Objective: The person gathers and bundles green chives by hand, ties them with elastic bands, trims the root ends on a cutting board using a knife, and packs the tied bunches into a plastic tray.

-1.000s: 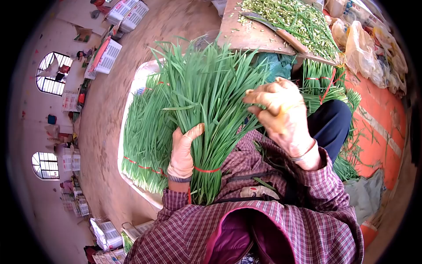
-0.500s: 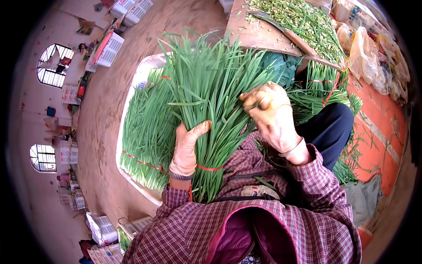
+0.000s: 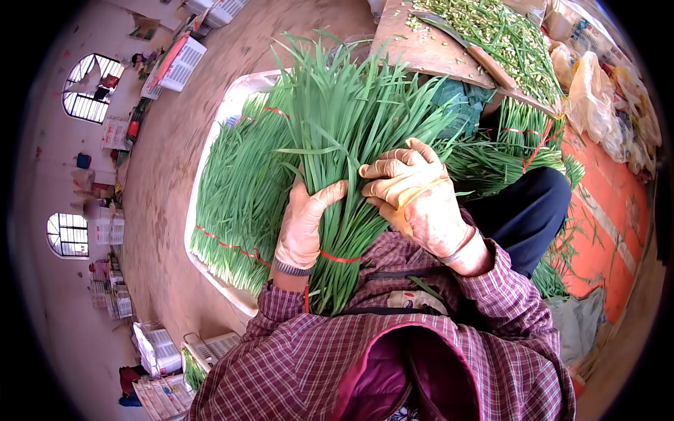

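Observation:
A large bunch of garlic chives point(image 3: 337, 119) stands upright in front of my body, leaf tips pointing away from me. A red band point(image 3: 340, 259) circles its lower part. My gloved left hand point(image 3: 302, 224) is wrapped round the left side of the bunch, just above the band, thumb across the front. My gloved right hand point(image 3: 421, 200) is closed against the right side of the leaves, its fingers bent in among them; the fingertips are partly hidden. To the left, more banded chives point(image 3: 242, 182) lie in a white tub point(image 3: 242, 304).
At upper right, a wooden board point(image 3: 397, 45) holds a knife point(image 3: 491, 67) and chopped green pieces point(image 3: 495, 24). Below it are more tied chives point(image 3: 523, 123). Plastic bags point(image 3: 590, 95) lie on the right, by an orange surface point(image 3: 607, 175). White crates point(image 3: 184, 63) line the wall.
My right hand has come down and left, from the outer leaves to the bunch's right side, nearer my left hand. My left hand keeps its hold.

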